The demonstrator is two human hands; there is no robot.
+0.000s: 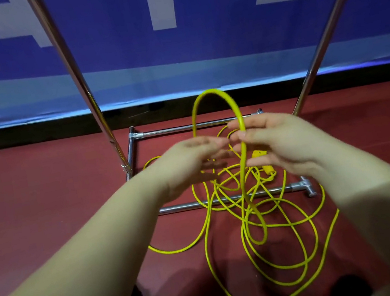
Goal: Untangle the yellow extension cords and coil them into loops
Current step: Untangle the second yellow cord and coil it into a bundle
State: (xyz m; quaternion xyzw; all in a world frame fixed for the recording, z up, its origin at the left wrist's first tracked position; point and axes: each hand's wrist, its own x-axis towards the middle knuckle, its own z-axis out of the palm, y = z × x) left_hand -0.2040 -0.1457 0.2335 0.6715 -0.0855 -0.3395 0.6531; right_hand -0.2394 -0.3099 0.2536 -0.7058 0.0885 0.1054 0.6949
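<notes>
Two hands raised over the heap, one cord loop arched between them. Left hand (192, 160): blurred, fingers curled inward toward the loop's left leg, which drops behind the fingertips; cannot tell whether actually pinching it. Right hand (274, 142): fingers loosely curled, thumb and forefinger seeming to nip the loop's right leg near its top. Held high and apart probably to lift one strand clear of the rest and trace where it runs.

Yellow extension cord (213, 95): thin, glossy, bright; raised loop standing upright, right leg falling past the palm into a narrow hanging bight. Below, many slack overlapping rings sprawled on the red floor (42, 199), crossing the near bar of a chrome rack base (185, 205). Yellow plug (260, 153) partly hidden behind the right fingers. Tangle largely unsorted; no finished coil yet. Blue banner (222, 40) behind.
</notes>
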